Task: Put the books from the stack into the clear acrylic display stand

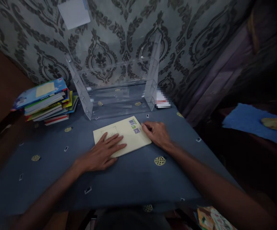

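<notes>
A pale cream book (127, 140) lies on the dark blue tablecloth, its barcode, a green mark and a QR code near the upper right corner. My left hand (104, 151) rests flat on the book's lower left part, fingers spread, covering some of a small printed box. At the right edge of the cover, my right hand (156, 131) has its fingers curled and its thumb and forefinger pinched at the book's edge. The book appears closed.
Behind the book stands a clear acrylic rack (119, 72) against patterned wallpaper. A stack of books (48, 102) sits at the left. A white and red item (162, 99), partly blurred, lies right of the rack. The table's right edge slopes beside a blue cloth (250, 121).
</notes>
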Action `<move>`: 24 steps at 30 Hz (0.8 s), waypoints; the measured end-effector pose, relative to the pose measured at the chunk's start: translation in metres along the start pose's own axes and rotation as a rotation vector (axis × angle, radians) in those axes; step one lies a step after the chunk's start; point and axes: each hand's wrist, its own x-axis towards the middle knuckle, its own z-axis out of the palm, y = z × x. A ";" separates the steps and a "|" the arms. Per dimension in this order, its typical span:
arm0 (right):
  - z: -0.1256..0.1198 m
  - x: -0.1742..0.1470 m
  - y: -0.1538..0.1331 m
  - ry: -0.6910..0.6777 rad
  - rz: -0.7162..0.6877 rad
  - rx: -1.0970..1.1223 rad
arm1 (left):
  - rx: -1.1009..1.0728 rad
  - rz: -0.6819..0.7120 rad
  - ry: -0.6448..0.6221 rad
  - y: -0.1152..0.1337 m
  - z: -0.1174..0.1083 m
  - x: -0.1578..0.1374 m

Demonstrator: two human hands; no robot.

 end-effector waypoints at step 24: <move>0.017 0.010 -0.003 -0.104 -0.202 -0.143 | 0.070 -0.351 0.285 -0.034 0.018 0.033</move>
